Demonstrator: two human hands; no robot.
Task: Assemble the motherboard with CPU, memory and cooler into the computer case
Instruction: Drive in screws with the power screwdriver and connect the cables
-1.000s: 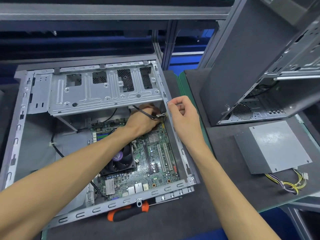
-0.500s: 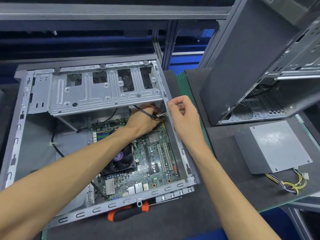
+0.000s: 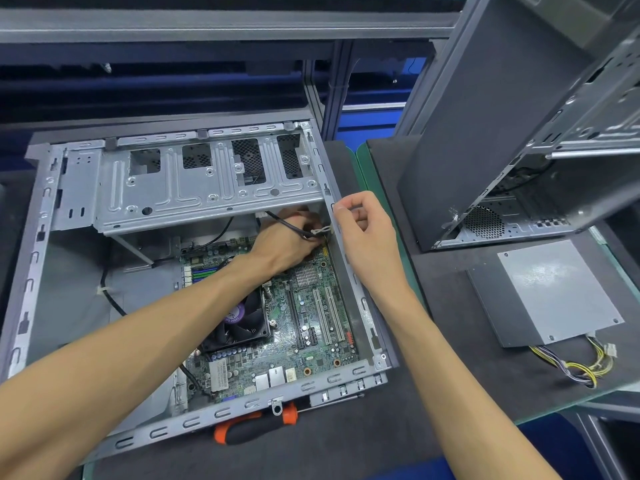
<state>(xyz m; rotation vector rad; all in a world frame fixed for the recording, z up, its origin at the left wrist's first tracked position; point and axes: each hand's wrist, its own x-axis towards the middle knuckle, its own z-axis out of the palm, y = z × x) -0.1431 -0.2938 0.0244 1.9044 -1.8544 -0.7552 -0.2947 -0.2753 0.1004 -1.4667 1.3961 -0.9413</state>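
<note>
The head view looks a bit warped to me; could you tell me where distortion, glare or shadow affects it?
Head view: wide-angle bending curves the top shelf rail and leans the second case; soft glare patches the power supply; shadow under the drive cage hides the left hand fingertips.

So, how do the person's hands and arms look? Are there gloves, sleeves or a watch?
Both arms are bare as far as the picture shows, with no sleeves in view. The left hand and the right hand wear no gloves. No watch, ring or wrist strap shows.
</note>
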